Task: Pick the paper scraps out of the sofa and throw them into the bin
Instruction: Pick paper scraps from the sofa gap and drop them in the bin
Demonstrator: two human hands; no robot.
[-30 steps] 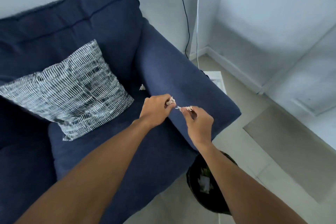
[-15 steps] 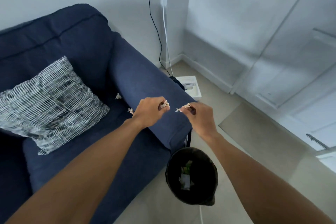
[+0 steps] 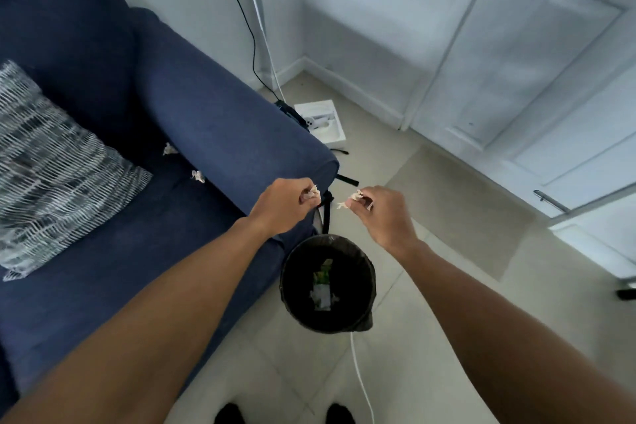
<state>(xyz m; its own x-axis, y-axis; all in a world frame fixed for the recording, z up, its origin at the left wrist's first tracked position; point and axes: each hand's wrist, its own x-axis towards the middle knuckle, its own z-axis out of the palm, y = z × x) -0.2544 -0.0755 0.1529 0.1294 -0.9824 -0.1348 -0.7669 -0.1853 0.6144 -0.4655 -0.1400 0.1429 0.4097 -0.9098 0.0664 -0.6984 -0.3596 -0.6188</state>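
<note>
Two hands, held apart, each pinch a paper scrap: my left hand (image 3: 282, 206) grips one scrap (image 3: 312, 192), my right hand (image 3: 382, 213) another scrap (image 3: 351, 199), above the black bin (image 3: 361, 260) on the floor. Two loose scraps (image 3: 198, 175) lie on the sofa (image 3: 213, 120) seat beside the armrest.

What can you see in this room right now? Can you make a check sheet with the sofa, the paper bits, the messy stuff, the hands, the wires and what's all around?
Surface: blue sofa, patterned cushion on the seat.
Job's things: two paper scraps on the seat by the armrest; black bin on the floor beside the sofa, litter inside.
Clutter: white box on the floor behind the armrest.
Hands: left hand and right hand each pinch a scrap, beyond the bin in the picture.
Cables: black cable and white cable down the wall; white cord on the floor.
Surroundings: tiled floor, white doors.
</note>
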